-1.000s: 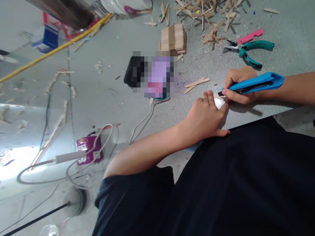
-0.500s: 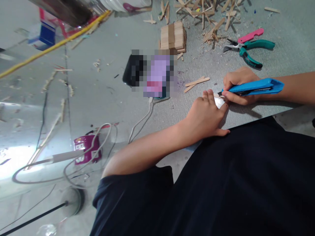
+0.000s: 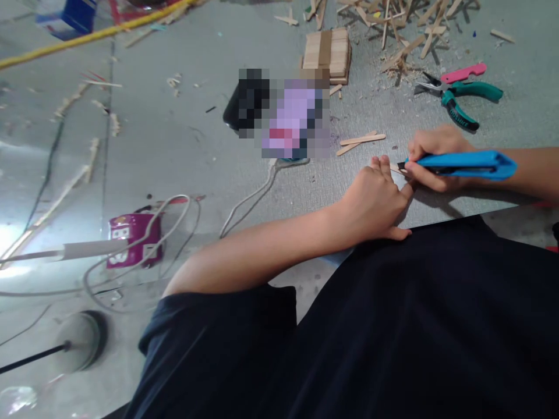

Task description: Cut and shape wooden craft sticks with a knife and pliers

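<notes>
My left hand (image 3: pixel 375 201) lies flat on the grey mat, fingers stretched forward and pressing down a thin wooden stick (image 3: pixel 398 169) that mostly hides under them. My right hand (image 3: pixel 432 157) is closed round a blue utility knife (image 3: pixel 463 164). The knife's dark tip meets the stick just beyond my left fingertips. Two loose wooden sticks (image 3: pixel 361 141) lie on the mat a little past my hands.
Green-handled pliers (image 3: pixel 458 96) and a pink tool (image 3: pixel 463 72) lie at the back right, near a heap of stick scraps (image 3: pixel 406 29). A block of stacked sticks (image 3: pixel 327 55) sits behind a phone (image 3: pixel 279 113) with a cable. A purple power strip (image 3: pixel 133 238) lies left.
The view has shifted, so everything sits lower and to the right in frame. The knife has tilted closer to level; both hands stay at the same stick.
</notes>
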{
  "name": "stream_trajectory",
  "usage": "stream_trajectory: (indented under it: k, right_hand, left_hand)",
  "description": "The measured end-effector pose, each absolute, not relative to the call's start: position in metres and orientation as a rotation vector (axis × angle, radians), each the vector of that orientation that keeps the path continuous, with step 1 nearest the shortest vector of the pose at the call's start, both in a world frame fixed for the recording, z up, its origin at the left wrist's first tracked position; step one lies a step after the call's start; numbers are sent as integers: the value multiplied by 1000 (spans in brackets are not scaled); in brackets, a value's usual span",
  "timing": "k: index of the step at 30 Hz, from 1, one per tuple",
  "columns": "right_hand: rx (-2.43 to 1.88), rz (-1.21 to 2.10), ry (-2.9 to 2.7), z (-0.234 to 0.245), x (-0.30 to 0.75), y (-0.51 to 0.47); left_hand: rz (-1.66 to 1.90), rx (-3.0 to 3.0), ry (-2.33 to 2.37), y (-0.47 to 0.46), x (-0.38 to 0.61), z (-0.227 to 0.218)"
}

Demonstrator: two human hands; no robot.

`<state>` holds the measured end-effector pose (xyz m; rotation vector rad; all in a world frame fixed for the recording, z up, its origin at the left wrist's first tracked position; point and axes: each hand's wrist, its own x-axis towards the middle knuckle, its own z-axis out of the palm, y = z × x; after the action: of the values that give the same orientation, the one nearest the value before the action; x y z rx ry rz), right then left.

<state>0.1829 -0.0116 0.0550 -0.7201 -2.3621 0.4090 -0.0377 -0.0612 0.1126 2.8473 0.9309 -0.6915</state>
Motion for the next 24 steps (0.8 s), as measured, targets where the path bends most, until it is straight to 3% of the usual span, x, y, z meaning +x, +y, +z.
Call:
stream_trajectory:
  k: [24]
  right_hand:
    - [-990,574,-2232,58,191,-23]
  left_hand:
    - [-775,2858,907,-65,-36,123]
